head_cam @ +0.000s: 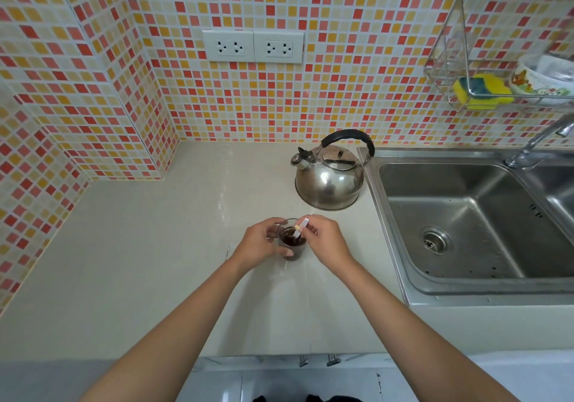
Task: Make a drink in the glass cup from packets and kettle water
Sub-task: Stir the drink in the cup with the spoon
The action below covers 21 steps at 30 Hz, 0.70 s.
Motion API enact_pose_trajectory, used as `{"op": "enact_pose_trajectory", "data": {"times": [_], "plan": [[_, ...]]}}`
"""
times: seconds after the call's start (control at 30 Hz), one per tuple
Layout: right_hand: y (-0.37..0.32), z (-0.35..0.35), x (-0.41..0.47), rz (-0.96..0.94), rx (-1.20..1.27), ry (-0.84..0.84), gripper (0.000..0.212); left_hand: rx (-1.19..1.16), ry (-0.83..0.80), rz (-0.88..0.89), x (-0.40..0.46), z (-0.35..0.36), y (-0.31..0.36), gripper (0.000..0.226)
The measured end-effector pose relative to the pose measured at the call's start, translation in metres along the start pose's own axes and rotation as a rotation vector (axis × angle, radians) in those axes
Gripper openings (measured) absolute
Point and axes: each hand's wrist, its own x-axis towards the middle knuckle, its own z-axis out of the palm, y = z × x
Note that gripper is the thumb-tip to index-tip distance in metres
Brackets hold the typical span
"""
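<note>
A small glass cup point(293, 247) holding dark brown liquid stands on the pale countertop point(155, 261). My left hand point(259, 241) wraps around its left side. My right hand point(323, 238) pinches a slim white and yellow packet point(300, 228), tilted with its lower end inside the cup's mouth. A steel kettle point(329, 181) with a black handle sits behind the cup, close to the sink, untouched.
A steel sink point(466, 224) with a tap point(540, 140) fills the right side. Above it hangs a wire rack point(459, 59) with a yellow sponge and a bowl. Two wall sockets point(253, 46) sit on the tiled wall. The tiled corner juts out at left.
</note>
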Motion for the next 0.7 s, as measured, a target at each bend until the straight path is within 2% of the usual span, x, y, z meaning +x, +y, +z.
{"op": "enact_pose_trajectory", "data": {"times": [0.13,0.23,0.4,0.5,0.6,0.7], "plan": [[0.002,-0.006,0.008,0.003,-0.131,-0.009,0.017,0.008,0.002,-0.008,0.0,0.0,0.001,0.072],[-0.002,-0.001,0.005,0.045,-0.063,-0.047,0.017,0.007,0.0,-0.008,0.0,0.0,0.001,0.073],[-0.01,-0.002,0.008,-0.075,-0.12,-0.068,0.013,0.011,0.003,-0.006,0.0,0.0,0.001,0.073],[-0.007,-0.007,0.01,-0.047,-0.181,-0.062,0.015,0.016,-0.001,-0.011,0.0,0.0,0.001,0.074],[-0.007,-0.002,0.009,0.012,-0.121,-0.084,0.016,0.027,0.001,-0.005,0.0,0.0,0.001,0.074],[-0.012,0.0,0.007,-0.014,-0.071,-0.069,0.014,0.031,0.0,-0.002,0.0,0.0,0.001,0.073]]}}
